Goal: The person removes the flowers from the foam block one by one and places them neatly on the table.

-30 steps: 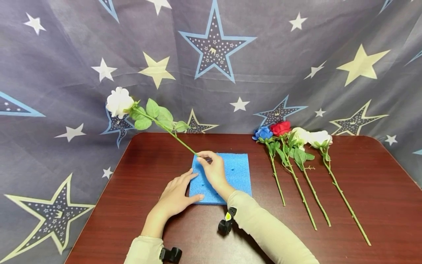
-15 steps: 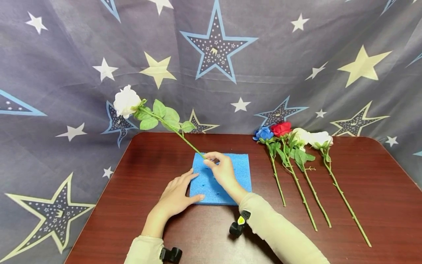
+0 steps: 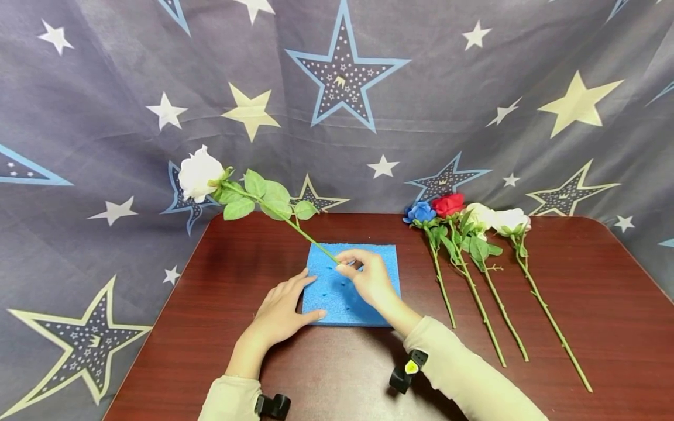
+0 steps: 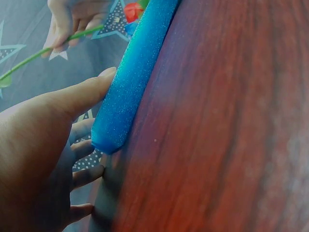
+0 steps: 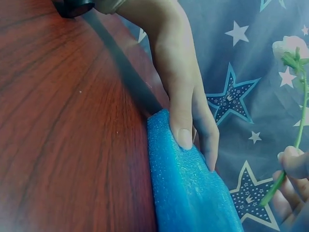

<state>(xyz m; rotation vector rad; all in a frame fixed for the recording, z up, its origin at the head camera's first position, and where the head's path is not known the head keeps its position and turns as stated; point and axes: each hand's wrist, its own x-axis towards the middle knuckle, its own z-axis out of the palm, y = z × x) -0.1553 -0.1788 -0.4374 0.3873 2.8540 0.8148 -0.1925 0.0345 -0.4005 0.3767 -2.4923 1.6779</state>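
Note:
My right hand [image 3: 371, 283] pinches the lower green stem of a white rose [image 3: 201, 174] between thumb and fingers. The rose slants up to the left, its bloom and leaves well beyond the far table edge. Below the right hand lies a square blue foam block [image 3: 337, 301] with several small holes in its top. In the right wrist view the cut stem end [image 5: 264, 201] pokes out past the fingers, apart from the foam [image 5: 193, 203]. My left hand [image 3: 279, 310] rests at the block's left side, fingers straight, thumb [image 4: 99, 87] on its near edge.
To the right on the brown table [image 3: 237, 251] lie a blue rose [image 3: 421, 213], a red rose [image 3: 449, 204] and two whitish roses, one of them [image 3: 512, 222] farthest right. Their stems point toward me. A star-patterned cloth [image 3: 421, 117] hangs behind the table.
My right hand has moved rightward and a little nearer over the foam block, carrying the white rose along. The left hand and the block have stayed put.

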